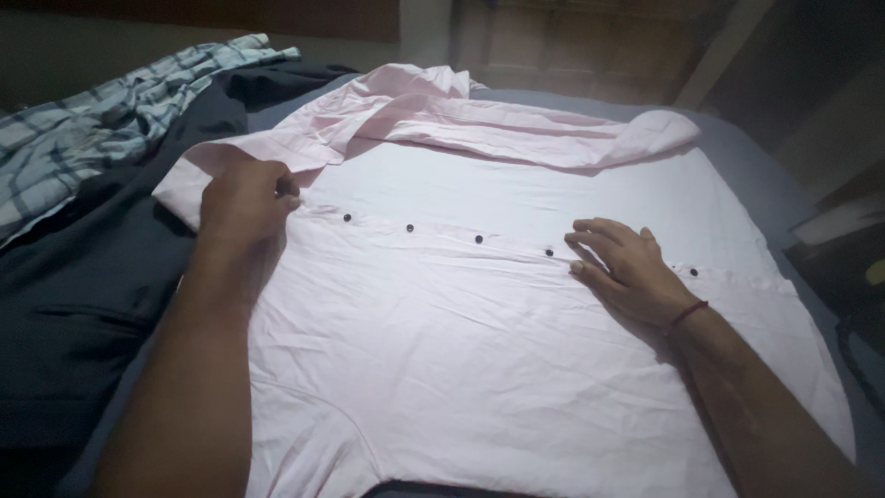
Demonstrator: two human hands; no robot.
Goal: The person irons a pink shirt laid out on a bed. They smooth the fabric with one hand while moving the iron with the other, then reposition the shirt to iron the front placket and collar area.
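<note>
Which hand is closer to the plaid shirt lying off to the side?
Left. The left hand grips the pink shirt at its collar end, nearer the plaid shirt. The right hand lies flat on the button line, far across.

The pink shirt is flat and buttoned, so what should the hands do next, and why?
Probably smooth it: the pink shirt shows creases. The left hand grips the collar end; the right hand lies flat on the button row, placed to sweep outward.
</note>
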